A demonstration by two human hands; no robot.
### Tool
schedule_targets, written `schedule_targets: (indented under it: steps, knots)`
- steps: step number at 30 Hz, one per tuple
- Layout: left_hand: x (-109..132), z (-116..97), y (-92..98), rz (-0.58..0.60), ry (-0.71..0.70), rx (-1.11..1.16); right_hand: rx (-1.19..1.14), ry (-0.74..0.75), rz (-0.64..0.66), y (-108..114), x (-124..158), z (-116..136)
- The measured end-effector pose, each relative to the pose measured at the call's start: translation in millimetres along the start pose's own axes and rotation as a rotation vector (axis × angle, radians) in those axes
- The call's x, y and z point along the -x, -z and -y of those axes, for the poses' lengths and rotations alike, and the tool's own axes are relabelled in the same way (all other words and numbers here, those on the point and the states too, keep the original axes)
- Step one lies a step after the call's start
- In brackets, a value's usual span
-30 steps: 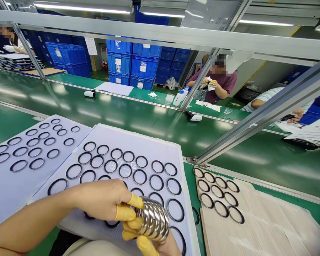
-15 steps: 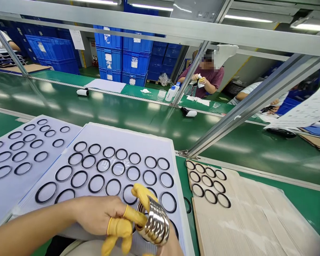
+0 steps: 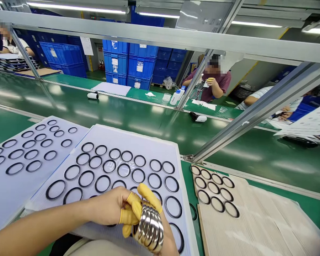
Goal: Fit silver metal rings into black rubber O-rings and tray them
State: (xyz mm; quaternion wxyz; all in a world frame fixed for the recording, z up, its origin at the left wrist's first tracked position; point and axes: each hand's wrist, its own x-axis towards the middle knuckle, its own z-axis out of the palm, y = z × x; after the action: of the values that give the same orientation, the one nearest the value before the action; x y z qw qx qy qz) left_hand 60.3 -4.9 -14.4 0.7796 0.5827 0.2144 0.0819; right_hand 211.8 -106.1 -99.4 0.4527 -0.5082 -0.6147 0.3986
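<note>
A short stack of shiny metal rings (image 3: 150,228) is held above the near edge of the white sheet (image 3: 138,137). My right hand (image 3: 168,233), mostly hidden behind the stack, is closed round it with one yellow-covered finger over the top. From the left my left hand (image 3: 117,209) reaches in, its yellow-covered fingers bent and closed on the stack's near-left edge. Whether they grip a single ring there is hidden. Black-rimmed rings (image 3: 138,176) lie in rows on the sheet under and beyond my hands.
More rings lie on a second white sheet (image 3: 69,122) at left and a brown board (image 3: 256,220) at right. A metal frame post (image 3: 237,124) slants across the right. Beyond the green bench (image 3: 138,113), people work near bottles (image 3: 175,97) and blue crates (image 3: 140,65).
My left fingers have curled in; the index finger that was inside the stack is now bent at its edge. The stack has turned slightly. The view has shifted, moving the scene rightward.
</note>
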Motion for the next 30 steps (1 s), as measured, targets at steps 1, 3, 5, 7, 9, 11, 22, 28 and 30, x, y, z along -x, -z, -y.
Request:
schedule_targets:
  steps: [1, 3, 5, 7, 9, 11, 22, 28, 30]
  knots:
    - [3, 0, 0.1, -0.027, -0.035, -0.017, -0.01, 0.011, -0.005, 0, 0, 4]
    - [10, -1, 0.3, -0.076, -0.127, -0.093, -0.027, 0.037, -0.011, 0, 0, 14]
    - [20, -3, 1.2, -0.12, -0.241, -0.23, -0.046, 0.033, 0.033, 0, 0, 23]
    - [31, -6, 3.6, -0.138, -0.342, -0.358, -0.064, 0.009, 0.097, -3, -2, 28]
    - [42, -9, 7.4, -0.14, -0.445, -0.462, -0.112, -0.022, 0.152, -9, -5, 27]
    - [50, -11, 12.2, -0.16, -0.607, -0.57, -0.18, -0.053, 0.187, -18, -9, 22]
    - [79, -13, 32.3, -0.343, -1.053, -1.08, -0.279, 0.014, 0.155, -38, -21, 41]
    - [98, -5, 42.3, -0.423, -1.001, -1.161, -0.171, 0.227, 0.247, -31, -33, 68]
    - [103, 0, 47.1, -0.495, -0.945, -1.143, -0.077, 0.202, 0.289, -32, -41, 67]
